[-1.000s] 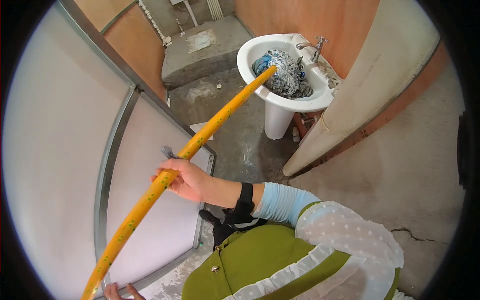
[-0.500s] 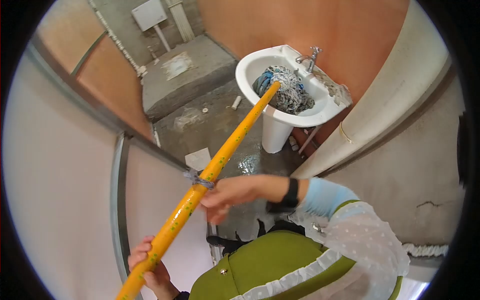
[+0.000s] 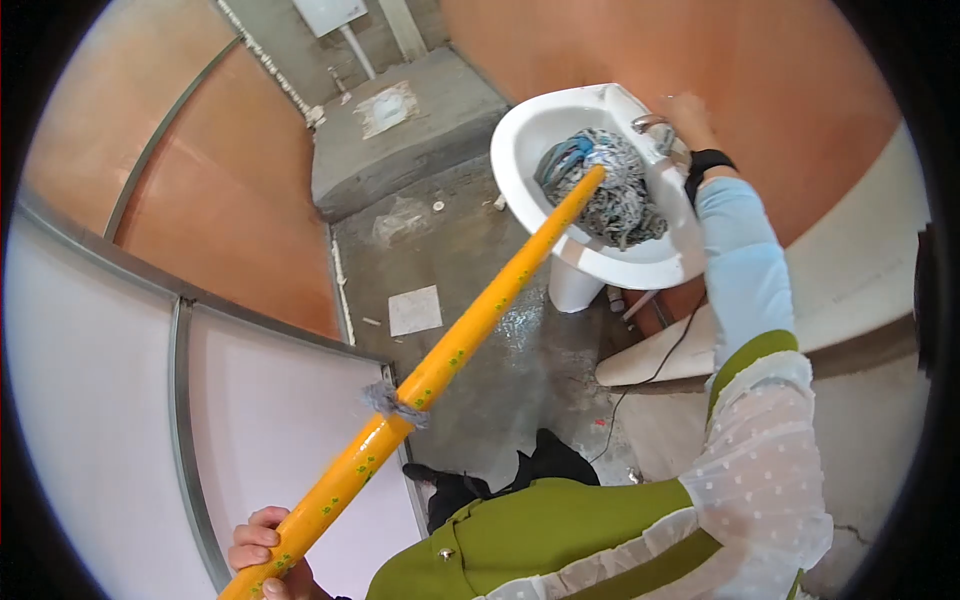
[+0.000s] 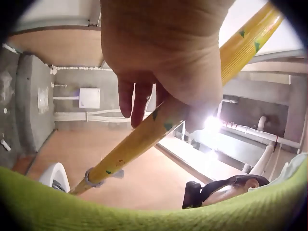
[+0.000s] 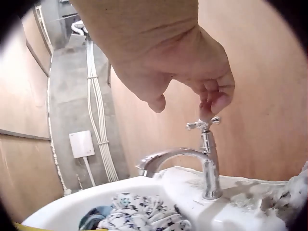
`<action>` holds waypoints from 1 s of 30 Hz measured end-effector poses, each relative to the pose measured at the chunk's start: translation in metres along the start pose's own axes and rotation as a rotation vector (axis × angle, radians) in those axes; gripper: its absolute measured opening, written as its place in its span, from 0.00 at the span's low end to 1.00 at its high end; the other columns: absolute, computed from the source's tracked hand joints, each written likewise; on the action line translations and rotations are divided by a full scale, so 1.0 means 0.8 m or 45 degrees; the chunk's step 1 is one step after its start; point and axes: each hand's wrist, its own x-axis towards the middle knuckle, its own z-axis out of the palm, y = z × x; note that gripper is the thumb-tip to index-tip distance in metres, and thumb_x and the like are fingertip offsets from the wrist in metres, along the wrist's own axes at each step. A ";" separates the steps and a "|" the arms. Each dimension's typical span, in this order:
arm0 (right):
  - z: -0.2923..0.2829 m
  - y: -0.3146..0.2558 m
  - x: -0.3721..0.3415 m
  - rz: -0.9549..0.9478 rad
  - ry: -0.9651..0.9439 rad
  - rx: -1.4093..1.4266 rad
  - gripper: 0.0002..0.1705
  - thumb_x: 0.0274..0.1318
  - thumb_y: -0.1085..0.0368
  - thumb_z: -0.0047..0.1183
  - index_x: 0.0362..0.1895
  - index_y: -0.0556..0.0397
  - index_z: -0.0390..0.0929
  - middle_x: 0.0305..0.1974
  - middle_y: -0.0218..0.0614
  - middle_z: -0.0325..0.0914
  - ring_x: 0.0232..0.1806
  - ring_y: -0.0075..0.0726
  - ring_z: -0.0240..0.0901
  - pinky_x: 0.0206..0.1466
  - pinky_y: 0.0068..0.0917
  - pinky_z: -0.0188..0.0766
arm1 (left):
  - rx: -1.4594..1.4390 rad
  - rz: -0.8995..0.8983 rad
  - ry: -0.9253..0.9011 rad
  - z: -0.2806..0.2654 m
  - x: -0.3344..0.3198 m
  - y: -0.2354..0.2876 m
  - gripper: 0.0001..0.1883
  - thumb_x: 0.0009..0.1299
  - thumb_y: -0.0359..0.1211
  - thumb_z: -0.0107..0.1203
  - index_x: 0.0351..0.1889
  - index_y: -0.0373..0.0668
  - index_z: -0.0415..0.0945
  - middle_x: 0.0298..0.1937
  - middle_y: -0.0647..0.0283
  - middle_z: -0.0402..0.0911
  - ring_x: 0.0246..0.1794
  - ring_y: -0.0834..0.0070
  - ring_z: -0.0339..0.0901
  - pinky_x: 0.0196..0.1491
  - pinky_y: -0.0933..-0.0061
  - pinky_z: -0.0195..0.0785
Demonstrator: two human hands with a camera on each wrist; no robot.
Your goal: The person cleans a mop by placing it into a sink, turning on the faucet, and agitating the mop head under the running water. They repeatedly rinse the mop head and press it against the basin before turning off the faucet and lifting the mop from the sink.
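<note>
A yellow mop pole (image 3: 450, 355) runs from the lower left up to a cloth mop head (image 3: 615, 200) lying in the white sink (image 3: 515, 150). My left hand (image 3: 272, 555) grips the pole near its lower end; in the left wrist view the left hand (image 4: 166, 57) wraps round the pole (image 4: 139, 144). My right hand (image 3: 688, 118) is at the faucet behind the basin. In the right wrist view the right hand (image 5: 178, 67) hangs just above the cross handle (image 5: 204, 124) of the faucet (image 5: 210, 168), its fingertips bent down close to it; whether they touch is unclear.
A metal-framed partition (image 3: 185, 420) stands on the left. A thick pale pipe (image 3: 850, 290) slants at the right of the sink. A square tile (image 3: 415, 310) lies on the wet floor, with a raised concrete step (image 3: 405, 130) behind.
My right hand has let go of the pole and moved up and right to the faucet. The left hand, earlier low at the frame's edge, has taken hold of the pole.
</note>
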 end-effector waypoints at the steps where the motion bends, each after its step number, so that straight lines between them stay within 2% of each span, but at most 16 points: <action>1: 0.009 0.009 0.014 0.152 -0.027 0.132 0.25 0.43 0.46 0.44 0.37 0.52 0.76 0.41 0.47 0.72 0.46 0.50 0.68 0.46 0.39 0.65 | 0.023 -0.001 0.015 -0.003 -0.007 -0.001 0.18 0.58 0.44 0.53 0.40 0.42 0.68 0.43 0.56 0.70 0.42 0.55 0.69 0.46 0.53 0.62; 3: 0.023 0.016 0.031 0.275 0.011 0.160 0.25 0.44 0.47 0.43 0.39 0.51 0.75 0.43 0.47 0.71 0.47 0.50 0.66 0.47 0.39 0.64 | 0.094 -0.047 -0.015 -0.013 -0.023 -0.005 0.19 0.59 0.46 0.51 0.42 0.44 0.67 0.43 0.56 0.70 0.42 0.53 0.69 0.47 0.49 0.61; 4: 0.026 0.009 0.044 0.242 0.014 0.174 0.25 0.44 0.47 0.43 0.39 0.51 0.75 0.43 0.47 0.71 0.47 0.50 0.66 0.47 0.39 0.64 | 0.113 -0.035 0.013 -0.016 -0.027 -0.013 0.19 0.59 0.46 0.51 0.42 0.44 0.67 0.43 0.56 0.70 0.42 0.53 0.69 0.47 0.49 0.61; 6: 0.024 0.005 0.034 -0.213 -0.154 -0.264 0.23 0.46 0.49 0.43 0.40 0.52 0.75 0.44 0.47 0.71 0.48 0.50 0.67 0.47 0.41 0.64 | 0.023 -0.167 0.064 -0.020 -0.040 -0.012 0.20 0.58 0.45 0.52 0.43 0.44 0.66 0.43 0.57 0.70 0.43 0.54 0.68 0.48 0.50 0.60; 7: 0.029 0.000 0.039 -0.234 -0.166 -0.265 0.23 0.46 0.49 0.43 0.40 0.52 0.75 0.44 0.47 0.71 0.48 0.50 0.67 0.47 0.41 0.64 | 0.035 -0.180 0.080 -0.020 -0.044 -0.009 0.20 0.58 0.45 0.52 0.43 0.44 0.66 0.43 0.57 0.70 0.43 0.54 0.68 0.48 0.50 0.60; 9: 0.034 -0.008 0.053 0.205 -0.017 -0.136 0.21 0.48 0.52 0.41 0.40 0.51 0.75 0.44 0.46 0.71 0.47 0.50 0.67 0.46 0.42 0.65 | 0.014 -0.245 0.107 -0.019 -0.047 -0.007 0.20 0.58 0.44 0.53 0.44 0.45 0.66 0.44 0.58 0.69 0.43 0.56 0.68 0.48 0.53 0.60; 10: 0.037 -0.007 0.058 0.200 -0.022 -0.123 0.21 0.48 0.52 0.41 0.40 0.51 0.75 0.44 0.46 0.71 0.47 0.50 0.67 0.46 0.42 0.65 | 0.028 -0.241 0.108 -0.019 -0.050 -0.007 0.20 0.58 0.44 0.53 0.44 0.45 0.66 0.44 0.58 0.69 0.43 0.56 0.68 0.48 0.53 0.60; 12: 0.035 -0.005 0.055 0.160 -0.065 -0.322 0.15 0.50 0.60 0.41 0.38 0.50 0.76 0.43 0.44 0.72 0.46 0.46 0.69 0.44 0.40 0.67 | -0.005 -0.307 0.217 -0.022 -0.060 -0.008 0.21 0.56 0.43 0.55 0.43 0.45 0.66 0.44 0.58 0.68 0.41 0.59 0.69 0.47 0.55 0.62; 15: 0.054 0.006 0.072 0.271 0.034 -0.217 0.15 0.50 0.62 0.40 0.38 0.50 0.77 0.43 0.45 0.72 0.45 0.47 0.70 0.45 0.40 0.67 | -0.082 -0.375 0.217 -0.024 -0.067 -0.007 0.20 0.56 0.42 0.55 0.44 0.45 0.66 0.44 0.59 0.67 0.37 0.61 0.69 0.42 0.57 0.65; 18: 0.058 0.018 0.087 0.144 -0.003 -0.210 0.15 0.49 0.62 0.40 0.39 0.50 0.76 0.43 0.46 0.72 0.45 0.48 0.69 0.45 0.40 0.66 | -0.120 -0.362 0.268 -0.017 -0.067 -0.012 0.20 0.56 0.41 0.55 0.44 0.45 0.66 0.43 0.58 0.67 0.36 0.61 0.69 0.37 0.60 0.67; 22: 0.074 0.042 0.097 0.185 0.036 -0.151 0.15 0.49 0.61 0.40 0.39 0.51 0.76 0.44 0.46 0.71 0.47 0.50 0.68 0.46 0.41 0.66 | -0.183 -0.398 0.258 -0.026 -0.070 -0.017 0.20 0.56 0.40 0.55 0.44 0.44 0.66 0.42 0.57 0.67 0.35 0.61 0.69 0.34 0.62 0.69; 24: 0.071 0.054 0.102 0.049 -0.109 -0.075 0.16 0.48 0.59 0.41 0.39 0.51 0.76 0.45 0.45 0.70 0.50 0.50 0.65 0.48 0.44 0.63 | -0.320 -0.404 0.218 -0.028 -0.068 -0.021 0.20 0.56 0.39 0.55 0.45 0.43 0.67 0.44 0.55 0.68 0.39 0.58 0.69 0.41 0.58 0.67; 25: 0.070 0.062 0.100 0.060 -0.106 -0.085 0.16 0.48 0.59 0.41 0.39 0.51 0.76 0.45 0.45 0.70 0.50 0.50 0.65 0.48 0.44 0.63 | -0.333 -0.408 0.210 -0.029 -0.067 -0.022 0.20 0.56 0.39 0.55 0.45 0.43 0.67 0.44 0.55 0.68 0.39 0.58 0.69 0.41 0.58 0.67; 27: 0.049 0.042 0.066 0.072 0.011 -0.242 0.16 0.47 0.58 0.43 0.38 0.49 0.76 0.46 0.44 0.70 0.50 0.48 0.64 0.48 0.46 0.61 | -0.218 -0.261 0.225 -0.023 -0.056 -0.027 0.19 0.56 0.39 0.55 0.44 0.43 0.68 0.46 0.53 0.69 0.45 0.56 0.67 0.49 0.56 0.61; 28: 0.047 0.034 0.056 0.083 0.016 -0.245 0.16 0.47 0.58 0.43 0.38 0.49 0.76 0.46 0.44 0.70 0.50 0.48 0.64 0.48 0.46 0.61 | -0.226 -0.259 0.216 -0.020 -0.047 -0.027 0.19 0.56 0.39 0.55 0.44 0.43 0.68 0.46 0.53 0.69 0.45 0.56 0.67 0.49 0.56 0.61; 30: 0.058 0.019 0.034 -0.053 0.304 -0.465 0.16 0.45 0.58 0.44 0.39 0.46 0.76 0.45 0.43 0.71 0.49 0.45 0.65 0.48 0.45 0.59 | -0.063 -0.167 0.100 -0.008 -0.020 -0.019 0.20 0.56 0.39 0.54 0.45 0.43 0.69 0.49 0.51 0.68 0.52 0.53 0.63 0.55 0.53 0.54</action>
